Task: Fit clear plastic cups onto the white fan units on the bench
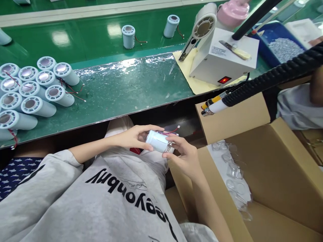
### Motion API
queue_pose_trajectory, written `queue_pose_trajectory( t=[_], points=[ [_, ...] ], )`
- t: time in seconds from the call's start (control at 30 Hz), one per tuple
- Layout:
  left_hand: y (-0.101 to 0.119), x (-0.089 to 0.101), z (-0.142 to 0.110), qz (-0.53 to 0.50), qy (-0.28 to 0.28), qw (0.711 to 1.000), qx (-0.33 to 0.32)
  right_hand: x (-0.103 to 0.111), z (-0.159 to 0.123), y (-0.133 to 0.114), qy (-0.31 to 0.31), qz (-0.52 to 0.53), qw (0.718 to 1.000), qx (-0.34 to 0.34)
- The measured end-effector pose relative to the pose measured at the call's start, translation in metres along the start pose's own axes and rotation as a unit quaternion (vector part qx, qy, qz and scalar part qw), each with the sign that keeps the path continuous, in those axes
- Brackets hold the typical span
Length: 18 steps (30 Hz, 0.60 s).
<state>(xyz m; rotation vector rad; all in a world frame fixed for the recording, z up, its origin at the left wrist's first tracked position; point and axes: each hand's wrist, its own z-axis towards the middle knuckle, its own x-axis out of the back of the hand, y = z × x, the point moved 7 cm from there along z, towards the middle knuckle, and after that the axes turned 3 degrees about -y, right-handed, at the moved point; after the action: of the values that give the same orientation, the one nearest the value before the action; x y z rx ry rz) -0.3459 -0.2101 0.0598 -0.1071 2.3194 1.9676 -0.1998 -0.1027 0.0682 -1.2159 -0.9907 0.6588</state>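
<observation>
Above my lap, a light blue cylindrical housing [156, 141] lies on its side between my two hands. My left hand [132, 137] is closed round its left end, thumb below and fingers above. At the right end, the fingers and thumb of my right hand [186, 155] grip a clear plastic piece [169, 146] against the housing. Thin red and dark wires [174, 130] with small white connectors stick out past my right fingers. Part of the housing's far side is hidden by my hands.
Several similar housings [32, 105] stand grouped on the green bench [121, 90] at left. Two more [128, 37] are on the green belt behind. A white box-shaped device [222, 57] with a lit red switch is at right, below a black hose [272, 75]. A cardboard box [267, 161] holds clear plastic pieces [234, 170].
</observation>
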Motion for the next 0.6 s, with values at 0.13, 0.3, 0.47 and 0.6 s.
queue_pose_trajectory(
  t=[0.13,0.3,0.47,0.6],
  points=[
    [0.010,-0.002,-0.002,0.019,-0.023,0.998,-0.054,-0.002,-0.001,0.004,-0.011,0.071,0.997,-0.038],
    [0.014,-0.004,-0.006,0.047,-0.030,0.995,-0.078,-0.004,-0.001,0.005,-0.013,0.113,0.992,-0.058],
    [0.016,-0.004,-0.008,0.069,-0.032,0.995,-0.071,-0.010,-0.002,0.008,-0.025,0.162,0.982,-0.096],
    [0.019,-0.005,-0.008,0.099,-0.030,0.991,-0.083,-0.013,-0.001,0.008,-0.021,0.192,0.975,-0.106]
  ],
)
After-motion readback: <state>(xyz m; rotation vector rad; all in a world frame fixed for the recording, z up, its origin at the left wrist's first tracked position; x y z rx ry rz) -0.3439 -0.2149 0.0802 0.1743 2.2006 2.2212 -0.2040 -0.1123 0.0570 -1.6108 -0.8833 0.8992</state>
